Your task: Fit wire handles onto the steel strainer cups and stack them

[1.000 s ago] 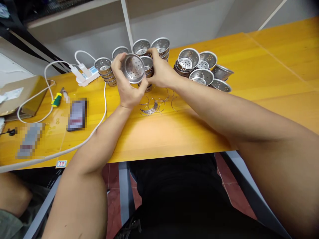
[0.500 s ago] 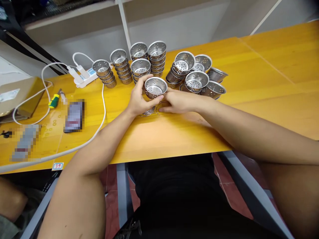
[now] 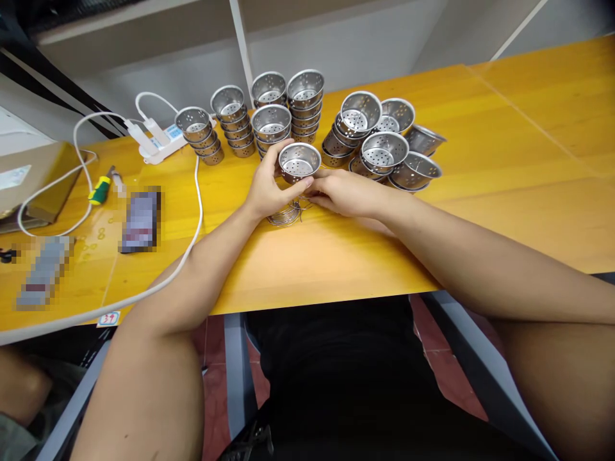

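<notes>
My left hand (image 3: 271,186) is closed around a small perforated metal cup (image 3: 300,161), its thumb along the near side and its fingers behind the rim. The cup is upright, its open top facing me. Against the cup's right side is my right hand (image 3: 339,192), fingers bent inward near the base; its fingertips are partly hidden, and I cannot make out what is in them. A coil of thin wire (image 3: 284,216) lies on the table just below the cup, with loose ends beside the right fingers.
Stacks of similar cups (image 3: 234,125) stand at the back left, with more cups (image 3: 384,152) piled to the right. A white power strip (image 3: 163,144), cable (image 3: 199,205), green-and-yellow cutter (image 3: 100,190) and two blurred phones (image 3: 140,221) are on the left. A box (image 3: 38,182) sits farther left.
My right hand has shifted slightly, its fingers drawn up closer to the cup's base. More of the wire coil shows. My left hand keeps its hold on the cup.
</notes>
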